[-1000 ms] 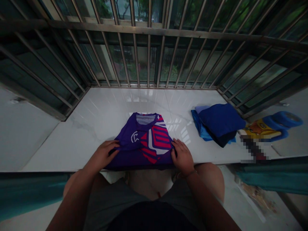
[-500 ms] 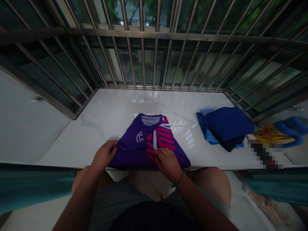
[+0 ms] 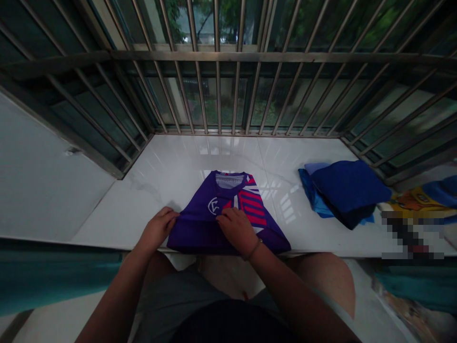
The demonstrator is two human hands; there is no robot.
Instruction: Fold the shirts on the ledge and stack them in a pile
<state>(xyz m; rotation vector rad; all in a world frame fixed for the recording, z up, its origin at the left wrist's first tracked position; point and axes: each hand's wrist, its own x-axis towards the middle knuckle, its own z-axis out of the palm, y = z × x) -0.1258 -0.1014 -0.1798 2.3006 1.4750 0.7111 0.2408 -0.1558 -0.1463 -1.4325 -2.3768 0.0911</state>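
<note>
A purple sports jersey (image 3: 194, 236) with a white emblem and red-and-white stripes lies partly folded on the white ledge, its neckline toward the window. My left hand (image 3: 159, 228) pinches the jersey's left edge between thumb and fingers. Over the middle of the jersey, just right of the emblem, my right hand (image 3: 237, 229) has its fingers curled together on the fabric. The exact grip of those fingertips is partly hidden by the hand itself.
A stack of folded blue clothes (image 3: 352, 188) sits to the right on the marble-like ledge (image 3: 143, 190). Beyond it lies a yellow-and-blue item (image 3: 416, 202), beside a blurred-out patch. Metal window bars (image 3: 228, 95) close off the far side. Teal curtains (image 3: 53, 276) hang below the front edge.
My right hand has slid left across the jersey, toward the emblem. My left hand stays at the left edge. The whole view has shifted slightly.
</note>
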